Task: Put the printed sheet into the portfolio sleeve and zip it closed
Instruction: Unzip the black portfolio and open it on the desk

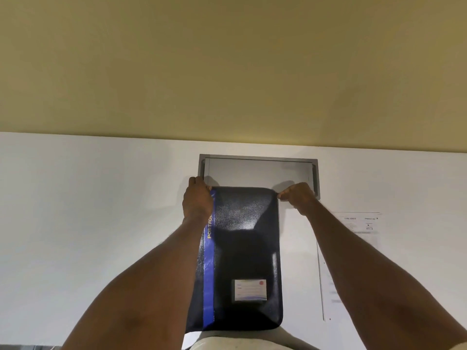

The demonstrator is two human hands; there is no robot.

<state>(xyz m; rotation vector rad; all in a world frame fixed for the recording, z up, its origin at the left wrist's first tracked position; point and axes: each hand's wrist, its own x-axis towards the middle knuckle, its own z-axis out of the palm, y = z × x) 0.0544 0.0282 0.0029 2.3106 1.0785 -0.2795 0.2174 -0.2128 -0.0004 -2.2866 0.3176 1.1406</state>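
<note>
The white surface [88,223] lies bare to the left of the portfolio sleeve [242,248], with open room there right out to the edge. On the right, the printed sheet [353,248] lies flat near the sleeve, with a narrow bare strip between them. At the far end a grey recessed panel [260,170] is set into the surface, just beyond the sleeve's top edge. Both hands, left hand [198,200] and right hand [297,195], sit at that edge, forearms stretched along either side of the sleeve. The yellow wall [227,72] closes off the back.

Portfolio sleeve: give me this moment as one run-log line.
left hand: holding far-left corner | right hand: pinching far-right corner | portfolio sleeve: flat on white desk | printed sheet: outside, right of sleeve
</note>
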